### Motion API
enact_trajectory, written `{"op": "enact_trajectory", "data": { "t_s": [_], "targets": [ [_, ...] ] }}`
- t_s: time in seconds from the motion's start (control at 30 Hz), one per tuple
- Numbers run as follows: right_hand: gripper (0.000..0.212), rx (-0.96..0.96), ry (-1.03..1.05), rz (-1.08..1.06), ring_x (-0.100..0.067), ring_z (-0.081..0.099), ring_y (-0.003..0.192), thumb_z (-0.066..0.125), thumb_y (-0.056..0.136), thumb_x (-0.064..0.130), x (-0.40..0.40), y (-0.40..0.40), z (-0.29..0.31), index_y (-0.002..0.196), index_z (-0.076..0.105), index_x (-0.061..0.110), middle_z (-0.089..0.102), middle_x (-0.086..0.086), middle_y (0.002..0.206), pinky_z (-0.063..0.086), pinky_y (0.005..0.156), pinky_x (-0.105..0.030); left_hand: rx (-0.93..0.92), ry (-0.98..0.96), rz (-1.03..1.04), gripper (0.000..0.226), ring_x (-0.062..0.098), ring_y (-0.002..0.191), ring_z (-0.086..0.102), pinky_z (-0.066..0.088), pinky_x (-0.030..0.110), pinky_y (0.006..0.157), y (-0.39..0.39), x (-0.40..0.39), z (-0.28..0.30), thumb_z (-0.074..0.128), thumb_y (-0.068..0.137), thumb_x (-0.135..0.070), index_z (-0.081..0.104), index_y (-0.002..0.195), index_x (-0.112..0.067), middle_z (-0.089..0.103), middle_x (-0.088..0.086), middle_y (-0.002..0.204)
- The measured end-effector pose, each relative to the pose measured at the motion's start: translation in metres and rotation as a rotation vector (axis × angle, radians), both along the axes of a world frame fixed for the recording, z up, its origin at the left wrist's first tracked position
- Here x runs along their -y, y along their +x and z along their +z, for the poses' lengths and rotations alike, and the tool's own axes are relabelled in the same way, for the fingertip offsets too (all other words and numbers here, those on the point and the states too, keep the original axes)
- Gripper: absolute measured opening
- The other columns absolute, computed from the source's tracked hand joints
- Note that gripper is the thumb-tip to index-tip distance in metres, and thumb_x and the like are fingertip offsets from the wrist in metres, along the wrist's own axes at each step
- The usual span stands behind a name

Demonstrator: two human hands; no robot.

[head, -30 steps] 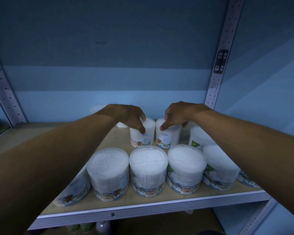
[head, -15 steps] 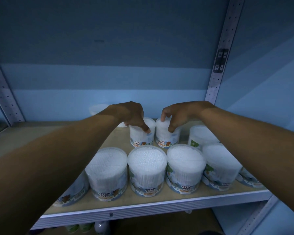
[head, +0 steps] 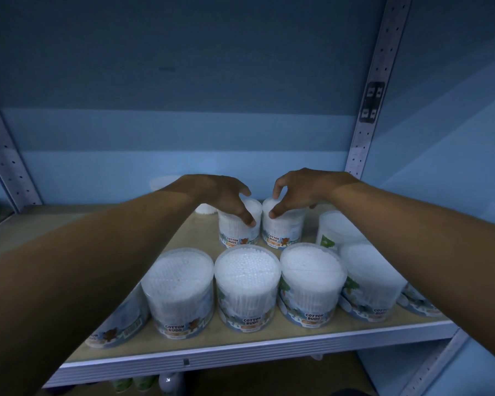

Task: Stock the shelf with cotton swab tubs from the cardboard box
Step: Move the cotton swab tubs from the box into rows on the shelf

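1. Your left hand (head: 223,195) grips the top of one tub (head: 238,227); your right hand (head: 300,190) grips the tub beside it (head: 282,225). Fingers curl over the lids, prob. so labels face out and both sit level.
2. Both tubs stand upright on the shelf (head: 183,358), touching each other, behind the front row (head: 246,287).
3. Count: 2 held; approx. 6 in front, edge ones half hidden; 1 right of your right hand; 1 behind your left, mostly hidden.
4. Cardboard box: not in view.

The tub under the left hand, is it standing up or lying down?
Standing up. The tub sits on its base on the shelf, label upright, with the left hand gripping its top.
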State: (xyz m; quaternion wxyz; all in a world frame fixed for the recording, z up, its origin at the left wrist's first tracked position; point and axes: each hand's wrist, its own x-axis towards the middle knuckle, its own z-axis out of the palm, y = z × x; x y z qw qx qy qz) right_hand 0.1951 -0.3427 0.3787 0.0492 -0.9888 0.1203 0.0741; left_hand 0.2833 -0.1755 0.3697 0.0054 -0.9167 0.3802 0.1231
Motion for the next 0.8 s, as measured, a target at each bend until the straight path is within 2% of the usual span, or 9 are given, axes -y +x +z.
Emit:
{"op": "enact_trajectory", "data": {
  "t_s": [0.27, 0.4, 0.5, 0.6, 0.67, 0.8],
  "targets": [
    [0.05, -0.017, 0.022, 0.005, -0.024, 0.059, 0.107, 0.081, 0.077, 0.047, 0.0007, 0.0043, -0.0034, 0.12, 0.063, 0.028, 0.052, 0.003, 0.127, 0.059, 0.088, -0.04, 0.061, -0.034, 0.009, 0.085, 0.02, 0.132, 0.047, 0.04, 0.033, 0.107, 0.0021, 0.0025, -0.0067, 0.067, 0.077, -0.066, 0.041, 0.147, -0.025, 0.045, -0.003, 0.149],
    [0.047, -0.027, 0.028, 0.03, -0.021, 0.055, 0.111, 0.082, 0.076, 0.043, 0.0042, 0.0058, -0.0054, 0.117, 0.06, 0.037, 0.05, 0.006, 0.128, 0.054, 0.092, -0.037, 0.09, -0.052, 0.045, 0.083, 0.024, 0.124, 0.055, 0.045, 0.036, 0.104, -0.0029, 0.0046, -0.0084, 0.065, 0.077, -0.069, 0.048, 0.141, -0.019, 0.054, 0.002, 0.141],
    [0.054, -0.053, 0.04, 0.043, -0.02, 0.054, 0.116, 0.081, 0.075, 0.041, 0.0071, 0.0044, -0.0049, 0.123, 0.056, 0.041, 0.047, 0.008, 0.13, 0.051, 0.097, -0.037, 0.09, -0.053, 0.064, 0.086, 0.026, 0.119, 0.059, 0.047, 0.036, 0.1, -0.0031, 0.0043, -0.0079, 0.065, 0.074, -0.073, 0.051, 0.138, -0.018, 0.056, 0.004, 0.137],
    [0.062, -0.037, 0.044, 0.031, -0.02, 0.053, 0.12, 0.077, 0.079, 0.045, 0.0076, 0.002, -0.0023, 0.134, 0.049, 0.041, 0.046, 0.007, 0.138, 0.047, 0.101, -0.037, 0.064, -0.061, 0.082, 0.097, 0.024, 0.126, 0.055, 0.044, 0.035, 0.105, -0.0023, 0.0027, -0.0069, 0.063, 0.072, -0.075, 0.037, 0.15, -0.023, 0.047, 0.001, 0.148],
    [0.061, -0.006, 0.051, 0.027, -0.02, 0.052, 0.123, 0.073, 0.08, 0.053, 0.0066, 0.0022, -0.0026, 0.135, 0.05, 0.04, 0.046, 0.006, 0.143, 0.046, 0.103, -0.037, 0.049, -0.076, 0.071, 0.095, 0.022, 0.134, 0.047, 0.04, 0.034, 0.109, -0.0021, 0.0023, -0.0071, 0.061, 0.076, -0.073, 0.033, 0.152, -0.023, 0.039, -0.001, 0.154],
    [0.059, 0.011, 0.016, 0.04, -0.02, 0.05, 0.124, 0.071, 0.082, 0.059, 0.002, 0.0046, -0.0072, 0.133, 0.055, 0.036, 0.049, 0.004, 0.142, 0.044, 0.096, -0.032, 0.005, -0.073, 0.052, 0.081, 0.024, 0.129, 0.052, 0.043, 0.037, 0.107, -0.0019, 0.0031, -0.0093, 0.064, 0.081, -0.064, 0.045, 0.145, -0.02, 0.05, 0.0, 0.146]
  ]
}}
